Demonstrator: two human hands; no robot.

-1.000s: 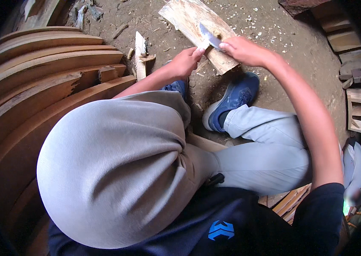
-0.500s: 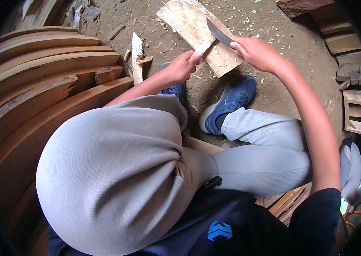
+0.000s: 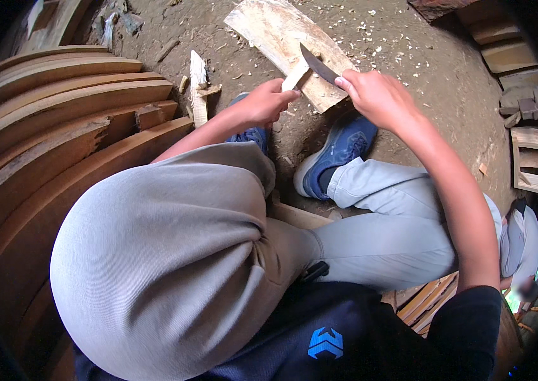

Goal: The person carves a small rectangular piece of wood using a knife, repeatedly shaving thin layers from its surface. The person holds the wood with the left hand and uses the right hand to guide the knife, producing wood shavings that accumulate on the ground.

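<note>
Head view looking down on seated person's grey trousers (image 3: 174, 254) and dark shirt. Stack of long curved brown wooden planks (image 3: 59, 127) lying at left on dirt ground (image 3: 421, 70) strewn with pale wood chips. Broad pale wooden slab (image 3: 275, 32) lying on ground ahead of blue shoe (image 3: 339, 152). Right hand (image 3: 377, 98) gripping dark-bladed knife (image 3: 318, 65), blade angling up-left over slab. Left hand (image 3: 266, 101) clenching small pale wooden piece (image 3: 295, 77), its tip resting against slab, just beside blade.

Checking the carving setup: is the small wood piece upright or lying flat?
Upright: left hand stands the wood piece on the plank.
</note>
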